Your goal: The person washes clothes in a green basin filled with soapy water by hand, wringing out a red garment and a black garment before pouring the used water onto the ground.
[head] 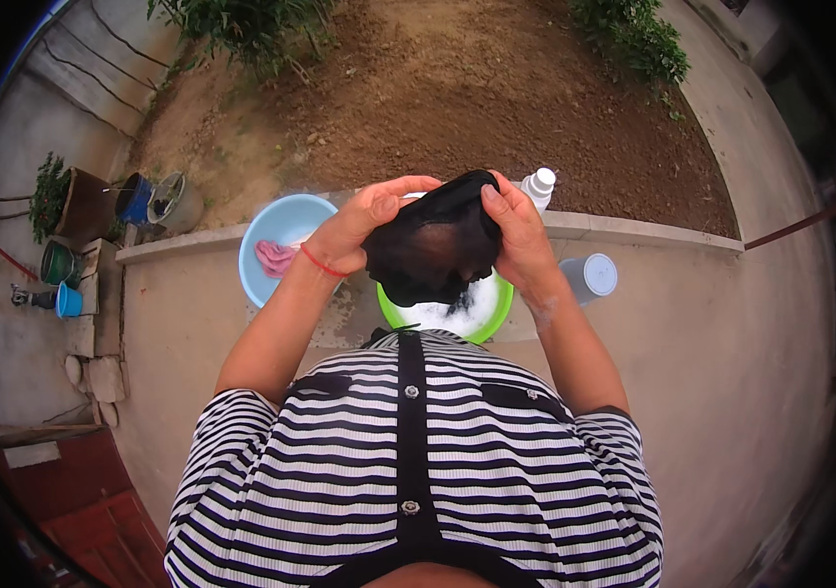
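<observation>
A dark, partly see-through cloth (425,242) is stretched between my two hands. My left hand (355,224) grips its left side, and a red string circles that wrist. The upper right edge is pinched between the thumb and fingers of my right hand (520,228). Below the cloth, a bright green basin (502,316) holds white suds with something dark in them. To its left, a light blue basin (249,257) contains a pink cloth (275,259). A white bottle (540,185) stands just beyond my right hand, partly hidden by it.
A grey-blue lidded container (588,278) is right of the green basin. Behind the basins, a low concrete curb (638,229) borders bare soil with leafy plants (256,33). Far left are several buckets, including a small blue one (69,300), and stacked stones (105,380).
</observation>
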The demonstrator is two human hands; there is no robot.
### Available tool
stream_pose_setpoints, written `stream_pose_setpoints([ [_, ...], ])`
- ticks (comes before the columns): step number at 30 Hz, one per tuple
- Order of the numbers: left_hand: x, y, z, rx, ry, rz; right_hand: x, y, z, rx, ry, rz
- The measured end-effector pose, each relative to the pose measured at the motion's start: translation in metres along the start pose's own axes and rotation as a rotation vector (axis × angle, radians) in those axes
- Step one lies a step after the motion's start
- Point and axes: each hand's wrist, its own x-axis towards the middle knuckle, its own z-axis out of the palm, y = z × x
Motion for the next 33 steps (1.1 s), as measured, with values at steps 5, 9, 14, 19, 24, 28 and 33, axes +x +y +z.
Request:
stream_pose_setpoints([
  [5, -0.007, 0.001, 0.0, 0.181, -0.027, -0.169, 0.0, 0.0, 0.005, -0.005, 0.059, -0.023],
  [9, -0.005, 0.005, 0.007, 0.187, 0.006, -0.217, -0.003, -0.007, 0.006, -0.051, 0.1, -0.066],
  [14, -0.006, 0.001, 0.008, 0.165, -0.002, -0.174, -0.006, -0.009, 0.006, -0.099, 0.104, -0.074],
  [19, -0.006, 0.0, 0.008, 0.149, -0.003, -0.163, -0.007, -0.009, 0.008, -0.085, 0.136, -0.073],
  [24, -0.004, -0.003, 0.008, 0.139, 0.003, -0.157, -0.006, -0.005, 0.002, -0.087, 0.149, -0.07],
  [28, 0.0, -0.012, -0.011, 0.115, 0.052, -0.186, -0.002, 0.005, -0.006, -0.123, 0.169, -0.033],
  [33, 0.008, -0.053, -0.056, 0.079, 0.231, -0.185, 0.003, 0.037, -0.032, -0.372, 0.161, 0.131],
])
